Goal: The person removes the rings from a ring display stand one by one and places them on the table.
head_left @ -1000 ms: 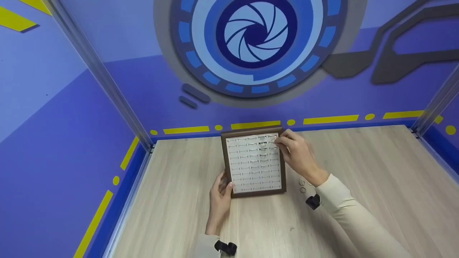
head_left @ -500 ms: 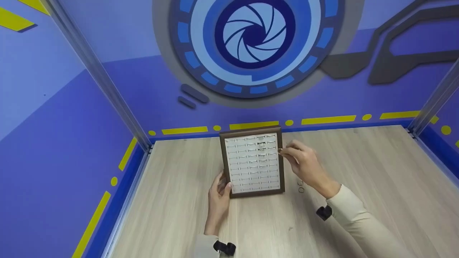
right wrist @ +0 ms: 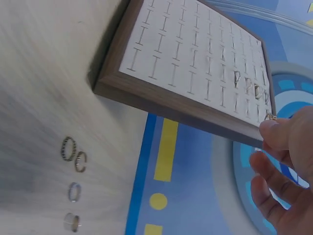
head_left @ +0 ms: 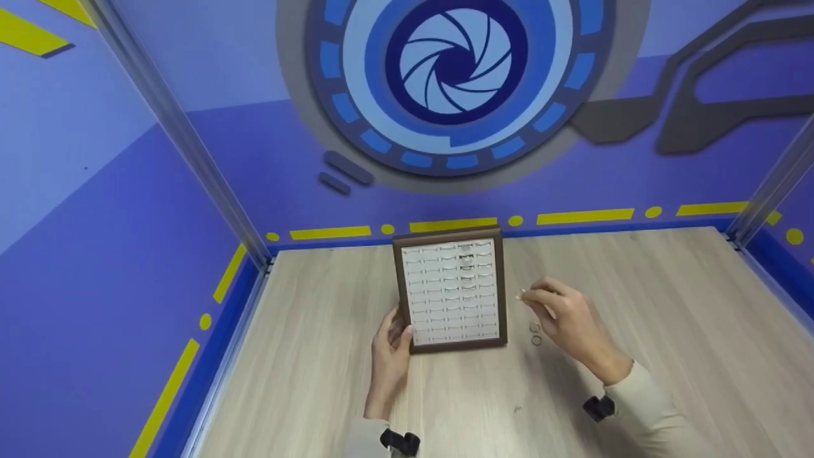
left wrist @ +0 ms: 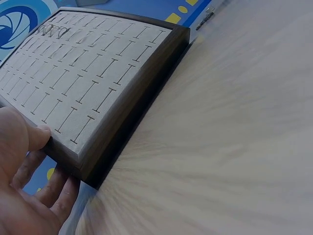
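Observation:
A ring display (head_left: pixel 451 292), a brown frame around a white slotted pad, stands tilted back on the table. My left hand (head_left: pixel 389 362) grips its lower left side, the thumb on the front edge and the other fingers behind, partly hidden. Several rings (right wrist: pixel 257 91) sit in slots near the top right. Just off the display's right side in the head view, my right hand (head_left: pixel 575 321) pinches a small ring (head_left: pixel 521 294) between thumb and fingertips. The right wrist view has this ring (right wrist: pixel 270 117) overlapping the display's edge.
Loose rings (head_left: pixel 536 334) lie on the wooden table (head_left: pixel 318 381) right of the display; the right wrist view shows several, including a beaded-looking ring (right wrist: pixel 68 148). A blue printed wall (head_left: pixel 254 159) rises behind, with metal posts (head_left: pixel 172 127) at the corners.
My right hand has drawn away from the display's top right slots, down and to the right, with a ring between its fingertips. The left hand keeps its grip.

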`<state>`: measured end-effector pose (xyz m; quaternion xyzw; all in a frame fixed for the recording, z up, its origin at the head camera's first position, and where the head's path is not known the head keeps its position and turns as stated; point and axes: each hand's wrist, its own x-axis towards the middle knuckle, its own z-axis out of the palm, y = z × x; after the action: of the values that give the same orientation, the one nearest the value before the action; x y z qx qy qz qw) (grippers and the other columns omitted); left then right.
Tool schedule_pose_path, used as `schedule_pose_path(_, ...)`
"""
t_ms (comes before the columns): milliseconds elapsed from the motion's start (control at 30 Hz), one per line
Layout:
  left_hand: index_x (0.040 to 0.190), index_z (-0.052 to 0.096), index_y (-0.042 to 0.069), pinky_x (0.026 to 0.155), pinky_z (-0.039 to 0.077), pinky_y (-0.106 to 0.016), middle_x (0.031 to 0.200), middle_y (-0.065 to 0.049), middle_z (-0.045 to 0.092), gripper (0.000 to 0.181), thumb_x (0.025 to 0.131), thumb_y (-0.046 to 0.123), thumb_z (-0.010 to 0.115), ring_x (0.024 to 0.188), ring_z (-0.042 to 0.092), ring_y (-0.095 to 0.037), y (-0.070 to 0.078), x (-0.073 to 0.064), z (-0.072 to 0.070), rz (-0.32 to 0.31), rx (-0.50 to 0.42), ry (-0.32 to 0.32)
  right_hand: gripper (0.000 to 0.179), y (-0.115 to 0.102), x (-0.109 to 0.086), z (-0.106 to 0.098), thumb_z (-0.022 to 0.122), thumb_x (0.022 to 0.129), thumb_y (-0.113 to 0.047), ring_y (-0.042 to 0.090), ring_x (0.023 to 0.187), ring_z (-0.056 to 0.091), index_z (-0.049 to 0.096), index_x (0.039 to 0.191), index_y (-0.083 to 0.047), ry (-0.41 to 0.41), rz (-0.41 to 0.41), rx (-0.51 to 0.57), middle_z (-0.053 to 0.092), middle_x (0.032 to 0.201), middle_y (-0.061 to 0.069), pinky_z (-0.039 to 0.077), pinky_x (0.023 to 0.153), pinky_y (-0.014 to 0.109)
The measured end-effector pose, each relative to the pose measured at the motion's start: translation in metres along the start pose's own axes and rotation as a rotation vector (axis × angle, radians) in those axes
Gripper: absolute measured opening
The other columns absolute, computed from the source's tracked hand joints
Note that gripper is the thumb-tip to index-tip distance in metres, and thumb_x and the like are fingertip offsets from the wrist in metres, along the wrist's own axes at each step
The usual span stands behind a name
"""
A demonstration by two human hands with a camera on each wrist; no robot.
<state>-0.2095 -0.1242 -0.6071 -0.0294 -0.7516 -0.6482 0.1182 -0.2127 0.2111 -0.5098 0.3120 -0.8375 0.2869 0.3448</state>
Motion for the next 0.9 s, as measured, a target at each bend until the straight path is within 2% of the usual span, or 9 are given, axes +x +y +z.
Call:
schedule_pose_path(167, 0.158, 0.047, 0.001, 0.114, 0.056, -0.047, 0.149, -0.028, 0.06, 0.056, 0.105, 0.002, 0.064, 0.135, 0.062, -0.043, -0.003, -0.002, 0.003, 0.015, 0.003, 0.002, 0.028, 0.008, -0.024, -0.002, 0.087, 0.081, 0.012, 0.01, 0.079, 0.071, 0.083, 0.099, -0.009, -0.045, 0.023, -0.05, 0.073, 0.095, -0.002, 0.061, 0.065, 0.021)
schedule_pose_path(300, 0.158, 0.047, 0.002, 0.114, 0.056, -0.045, 0.149, -0.026, 0.06, 0.056, 0.105, 0.003, 0.064, 0.135, 0.062, -0.041, -0.004, -0.002, 0.004, -0.001, -0.003, 0.0, 0.028, 0.015, -0.043, -0.002, 0.09, 0.078, 0.009, 0.009, 0.078, 0.07, 0.083, 0.096, -0.012, -0.078, 0.028, -0.104, 0.073, 0.094, -0.004, 0.061, 0.063, 0.024)
schedule_pose_path(500, 0.159, 0.047, 0.006, 0.114, 0.056, -0.045, 0.148, -0.023, 0.061, 0.054, 0.107, 0.005, 0.063, 0.135, 0.063, -0.038, -0.002, -0.002, 0.005, -0.014, -0.002, -0.012, 0.025, 0.023, -0.062, -0.004, 0.09, 0.08, 0.007, 0.006, 0.08, 0.068, 0.083, 0.093, -0.013, -0.091, 0.118, -0.08, 0.072, 0.095, -0.006, 0.056, 0.067, 0.016)
schedule_pose_path(667, 0.158, 0.048, 0.007, 0.116, 0.054, -0.046, 0.148, -0.022, 0.061, 0.054, 0.106, 0.006, 0.064, 0.136, 0.061, -0.038, 0.0, -0.002, 0.004, -0.013, 0.001, -0.005, 0.025, 0.027, -0.071, -0.005, 0.09, 0.079, 0.007, 0.007, 0.08, 0.068, 0.084, 0.093, -0.013, -0.079, 0.176, -0.09, 0.072, 0.095, -0.007, 0.053, 0.069, 0.012)
schedule_pose_path(900, 0.158, 0.049, 0.007, 0.114, 0.056, -0.045, 0.148, -0.022, 0.061, 0.054, 0.106, 0.005, 0.064, 0.135, 0.062, -0.038, -0.001, -0.001, 0.0, -0.01, 0.017, 0.007, 0.022, 0.029, -0.075, -0.003, 0.091, 0.079, 0.003, 0.009, 0.079, 0.069, 0.085, 0.092, -0.013, -0.109, 0.203, -0.131, 0.073, 0.092, -0.006, 0.061, 0.064, 0.029)
